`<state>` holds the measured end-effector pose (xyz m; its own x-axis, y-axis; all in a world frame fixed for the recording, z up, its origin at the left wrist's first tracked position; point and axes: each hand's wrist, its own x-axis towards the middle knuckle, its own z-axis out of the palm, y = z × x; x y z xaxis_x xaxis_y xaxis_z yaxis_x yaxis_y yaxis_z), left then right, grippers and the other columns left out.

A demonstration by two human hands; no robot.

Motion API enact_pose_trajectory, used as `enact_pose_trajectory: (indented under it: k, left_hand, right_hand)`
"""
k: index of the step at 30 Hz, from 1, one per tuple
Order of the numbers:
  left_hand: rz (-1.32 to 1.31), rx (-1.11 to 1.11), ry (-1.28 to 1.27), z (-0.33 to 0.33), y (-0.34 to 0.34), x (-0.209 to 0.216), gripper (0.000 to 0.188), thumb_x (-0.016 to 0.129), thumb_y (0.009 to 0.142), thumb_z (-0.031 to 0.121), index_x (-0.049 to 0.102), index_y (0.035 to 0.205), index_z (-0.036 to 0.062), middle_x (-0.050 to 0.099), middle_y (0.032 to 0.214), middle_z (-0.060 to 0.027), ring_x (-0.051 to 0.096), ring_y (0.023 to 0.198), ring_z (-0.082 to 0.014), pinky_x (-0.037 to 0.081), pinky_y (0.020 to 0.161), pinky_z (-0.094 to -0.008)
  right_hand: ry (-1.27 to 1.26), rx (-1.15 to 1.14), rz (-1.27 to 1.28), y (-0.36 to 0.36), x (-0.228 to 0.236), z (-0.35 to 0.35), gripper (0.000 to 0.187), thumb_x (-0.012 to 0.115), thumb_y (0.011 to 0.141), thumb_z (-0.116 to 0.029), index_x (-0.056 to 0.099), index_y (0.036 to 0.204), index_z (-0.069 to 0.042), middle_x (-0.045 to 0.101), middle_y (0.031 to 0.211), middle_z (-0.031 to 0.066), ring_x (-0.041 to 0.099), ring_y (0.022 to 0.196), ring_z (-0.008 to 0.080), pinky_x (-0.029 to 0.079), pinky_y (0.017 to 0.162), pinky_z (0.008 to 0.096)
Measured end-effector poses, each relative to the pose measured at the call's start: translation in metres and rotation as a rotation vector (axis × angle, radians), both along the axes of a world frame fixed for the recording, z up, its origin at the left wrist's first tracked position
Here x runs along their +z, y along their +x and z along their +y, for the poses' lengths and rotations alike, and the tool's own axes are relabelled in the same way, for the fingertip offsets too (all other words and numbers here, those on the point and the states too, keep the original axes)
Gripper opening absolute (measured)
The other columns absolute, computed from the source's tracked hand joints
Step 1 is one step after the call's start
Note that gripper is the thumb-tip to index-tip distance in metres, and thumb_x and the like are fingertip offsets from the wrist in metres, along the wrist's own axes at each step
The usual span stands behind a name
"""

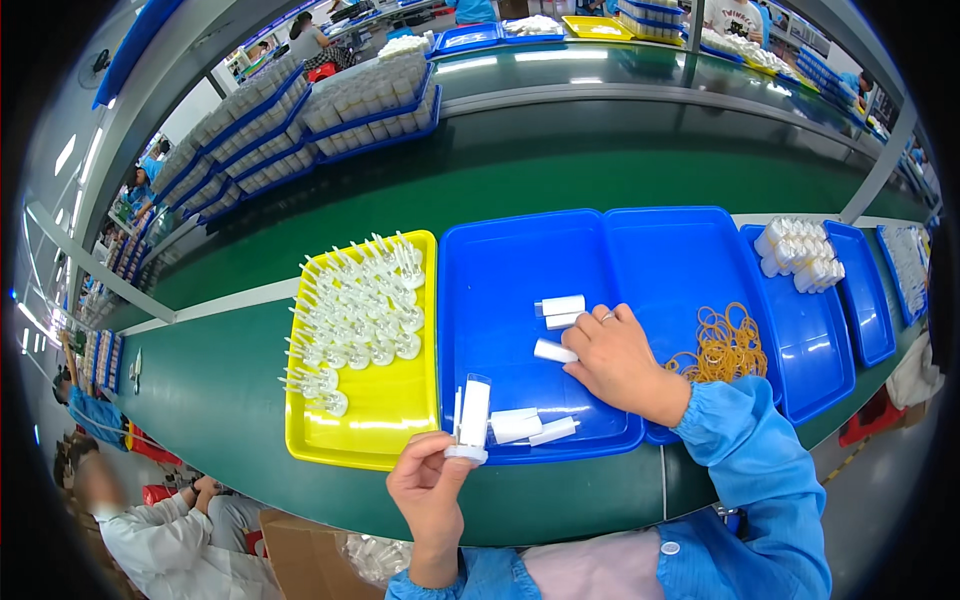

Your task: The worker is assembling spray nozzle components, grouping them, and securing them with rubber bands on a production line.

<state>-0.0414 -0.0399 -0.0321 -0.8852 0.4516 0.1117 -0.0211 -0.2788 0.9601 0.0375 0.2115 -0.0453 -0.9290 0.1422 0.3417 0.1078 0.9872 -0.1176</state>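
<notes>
Pinched upright in my left hand [428, 490] is a white piece with a round base [466, 454], a thin prong and a white block with a clear end [474, 410]. It stands above the near left edge of a blue tray [520, 250]. My right hand [618, 362] reaches into that tray, its fingertips closed at the end of a small white block [550, 350]. Two similar white blocks [562, 306] lie just beyond its fingers. Nearer to me, more blocks [515, 425] with clear ends lie in the same tray.
At left, a yellow tray [365, 440] holds rows of white round-based pronged parts [365, 310]. Rubber bands [730, 345] fill part of the blue tray [665, 245] at right. White bundles [800, 255] sit farther right. Stacked trays [370, 110] stand beyond; a seated person [170, 540] is at lower left.
</notes>
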Motion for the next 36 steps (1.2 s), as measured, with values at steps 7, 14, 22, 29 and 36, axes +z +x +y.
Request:
enact_pose_trajectory:
  k: [7,14,22,29,36]
  left_hand:
    - [0.140,-0.098,-0.042,-0.010,-0.003,-0.001,0.016,0.071,0.082,-0.001,0.069,0.098,-0.0026,0.060,0.101,-0.0094,0.058,0.089,-0.0142,0.047,0.076,-0.0236]
    - [0.265,-0.255,-0.117,0.007,0.007,0.008,0.017,0.068,0.082,-0.003,0.072,0.099,-0.0005,0.062,0.098,-0.0095,0.058,0.087,-0.0161,0.046,0.072,-0.0247]
    - [0.295,-0.305,-0.160,0.013,0.008,0.014,0.020,0.067,0.082,-0.005,0.073,0.100,0.0012,0.062,0.099,-0.0091,0.059,0.086,-0.0157,0.047,0.073,-0.0253]
    - [0.405,-0.384,-0.284,0.009,0.008,0.026,0.025,0.066,0.080,-0.008,0.074,0.100,0.0049,0.063,0.096,-0.0096,0.060,0.083,-0.0166,0.048,0.071,-0.0252]
    - [0.587,-0.419,-0.270,0.007,0.009,0.021,0.025,0.068,0.078,-0.008,0.074,0.099,0.0044,0.057,0.107,-0.0110,0.060,0.083,-0.0163,0.049,0.071,-0.0260]
  right_hand:
    - [-0.821,0.185,0.098,0.001,0.019,0.013,0.017,0.057,0.092,-0.015,0.065,0.105,-0.008,0.060,0.092,0.0078,0.055,0.084,0.0202,0.041,0.080,0.0326]
    - [-1.527,0.178,-0.098,0.003,0.052,0.018,0.018,0.055,0.097,-0.019,0.064,0.102,-0.004,0.056,0.091,-0.0013,0.049,0.085,0.0059,0.040,0.075,0.0220]
    - [-1.533,0.259,-0.187,-0.001,0.051,0.017,0.020,0.057,0.096,-0.020,0.065,0.098,-0.003,0.060,0.090,-0.0005,0.053,0.088,0.0072,0.043,0.079,0.0240]
    - [-1.313,0.332,-0.183,0.002,0.060,0.014,0.021,0.060,0.094,-0.021,0.066,0.095,-0.001,0.064,0.091,0.0035,0.056,0.090,0.0111,0.044,0.083,0.0278]
    - [-1.245,0.355,-0.165,0.011,0.054,0.011,0.020,0.062,0.093,-0.021,0.068,0.095,-0.002,0.067,0.091,0.0040,0.057,0.092,0.0137,0.044,0.085,0.0299]
